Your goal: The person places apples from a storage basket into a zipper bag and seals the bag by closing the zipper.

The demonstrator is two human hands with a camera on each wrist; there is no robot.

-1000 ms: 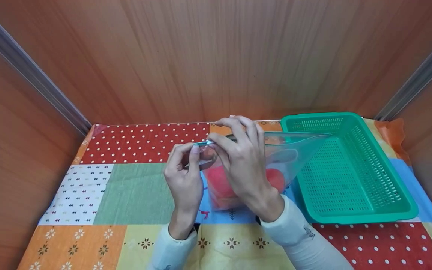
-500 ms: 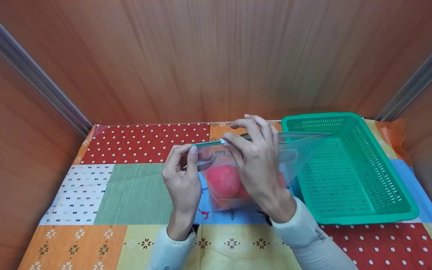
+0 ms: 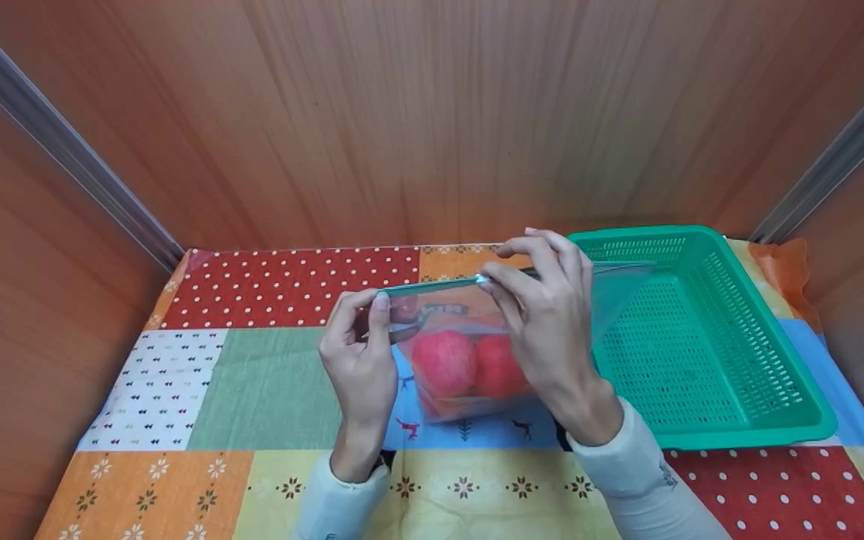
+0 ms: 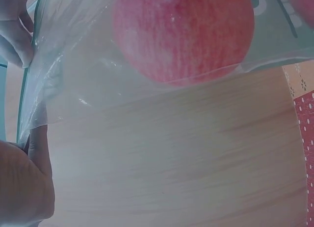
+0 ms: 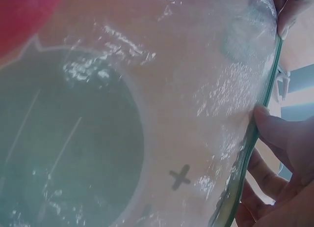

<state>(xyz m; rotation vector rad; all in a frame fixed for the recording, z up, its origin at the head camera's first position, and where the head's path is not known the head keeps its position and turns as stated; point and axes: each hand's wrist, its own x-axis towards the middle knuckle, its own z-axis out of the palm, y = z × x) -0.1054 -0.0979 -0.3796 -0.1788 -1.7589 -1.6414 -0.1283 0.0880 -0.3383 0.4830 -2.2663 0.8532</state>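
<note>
A clear zip bag with a green zip strip stands on the cloth, holding red apples. My left hand pinches the top corner at the bag's left end. Further right along the strip, the thumb and forefinger of my right hand pinch the zip. Between the hands the green strip runs taut as one line; below the right thumb in the right wrist view its edges stand apart. One apple shows large through the plastic in the left wrist view. My right hand hides part of the bag.
A green plastic basket stands on the right, and the bag's right corner overlaps it in the head view. A patchwork cloth covers the table. Wood-grain panels rise at the back and both sides.
My right hand has slid rightward along the zip strip, away from the left hand, uncovering more of the bag and apples. The left hand keeps its pinch, shifting only slightly left.
</note>
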